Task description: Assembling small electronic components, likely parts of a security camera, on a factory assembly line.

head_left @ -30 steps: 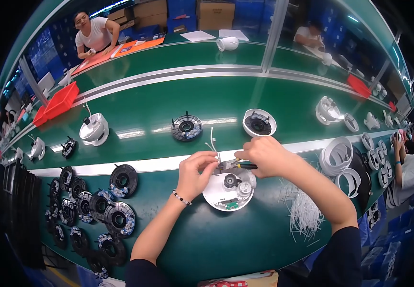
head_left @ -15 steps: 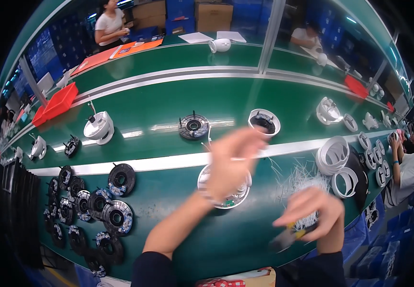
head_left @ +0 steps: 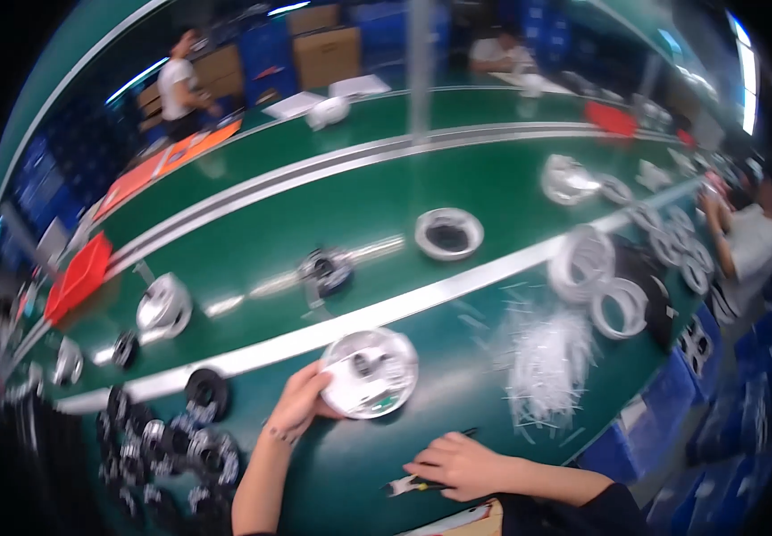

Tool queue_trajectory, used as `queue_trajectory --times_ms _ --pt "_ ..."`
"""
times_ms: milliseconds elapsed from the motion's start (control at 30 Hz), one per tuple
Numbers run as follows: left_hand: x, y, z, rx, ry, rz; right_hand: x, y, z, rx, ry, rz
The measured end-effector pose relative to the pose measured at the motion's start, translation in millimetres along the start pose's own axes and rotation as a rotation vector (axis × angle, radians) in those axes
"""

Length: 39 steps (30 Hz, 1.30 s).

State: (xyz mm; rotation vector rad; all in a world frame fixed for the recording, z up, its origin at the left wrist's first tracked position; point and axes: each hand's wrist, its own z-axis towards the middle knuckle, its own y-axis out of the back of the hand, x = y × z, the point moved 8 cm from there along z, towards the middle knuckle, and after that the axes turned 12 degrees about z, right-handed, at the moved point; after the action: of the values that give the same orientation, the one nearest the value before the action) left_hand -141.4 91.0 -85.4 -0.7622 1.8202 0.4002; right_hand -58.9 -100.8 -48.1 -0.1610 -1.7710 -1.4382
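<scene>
My left hand [head_left: 299,399] grips the left rim of a round white housing [head_left: 350,393], thumb over its edge. Inside it show white parts, a dark round piece and a bit of green circuit board. Near the front edge of the bench, my right hand [head_left: 464,466] is closed over a small pair of cutting pliers [head_left: 400,486] with yellow and black handles. The plier jaws point left, low over the green surface; the fingers hide much of the handles. Farther off stand a black round part with a board [head_left: 325,271] and a white ring-shaped housing [head_left: 449,234].
At the left lie several black round parts [head_left: 171,442]. On the right are a heap of white plastic strips [head_left: 546,371] and white rings [head_left: 582,263]. A white rail [head_left: 457,290] crosses the bench. A red bin [head_left: 79,277] stands far left; people work beyond and at right.
My view has swung and tilted. My left hand has gone from blurred above the white housing to holding its left rim. My right hand has lowered the pliers toward the bench, away from the strips.
</scene>
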Motion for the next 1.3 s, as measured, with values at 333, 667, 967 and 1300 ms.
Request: queue_trajectory --times_ms 333,667,967,1300 --pt "-28 191 45 -0.453 -0.437 -0.398 -11 70 -46 -0.54 0.093 0.089" --pt "-40 153 121 -0.536 -0.178 -0.446 -182 187 -251 -0.91 -1.121 -0.608" --pt "-69 82 174 -0.874 -0.123 0.771 -158 199 -272 -1.233 -0.868 -0.539" --pt "-5 72 184 -0.577 -0.148 -0.04 -154 219 -343 -1.302 -0.673 -0.454"
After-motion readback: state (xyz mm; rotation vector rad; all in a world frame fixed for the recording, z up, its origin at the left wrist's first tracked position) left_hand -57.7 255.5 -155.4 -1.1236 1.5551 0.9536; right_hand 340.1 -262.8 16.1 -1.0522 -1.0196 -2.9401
